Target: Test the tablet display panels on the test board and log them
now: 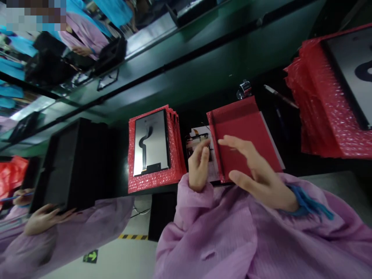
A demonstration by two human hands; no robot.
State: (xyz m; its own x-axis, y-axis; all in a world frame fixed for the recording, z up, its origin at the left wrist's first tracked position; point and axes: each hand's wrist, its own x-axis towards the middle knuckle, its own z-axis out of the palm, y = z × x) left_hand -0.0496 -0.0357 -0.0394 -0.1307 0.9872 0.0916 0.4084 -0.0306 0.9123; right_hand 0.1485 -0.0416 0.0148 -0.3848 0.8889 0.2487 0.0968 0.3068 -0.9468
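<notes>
My left hand is beside the left edge of a flat red folder or sleeve, over a small part with an orange ribbon and printed paper. Its fingers are stretched and slightly bent, with nothing visible in them. Over the red folder is my right hand, thumb and fingers spread apart and holding nothing. White paper shows from under the folder's right edge. On my left, a display panel with a black flex cable lies on a stack of red bubble-wrap bags.
More red bubble bags with another panel lie at the right. A pen and a small shiny metal item are behind the folder. At left, a co-worker's hand touches a stack of black trays.
</notes>
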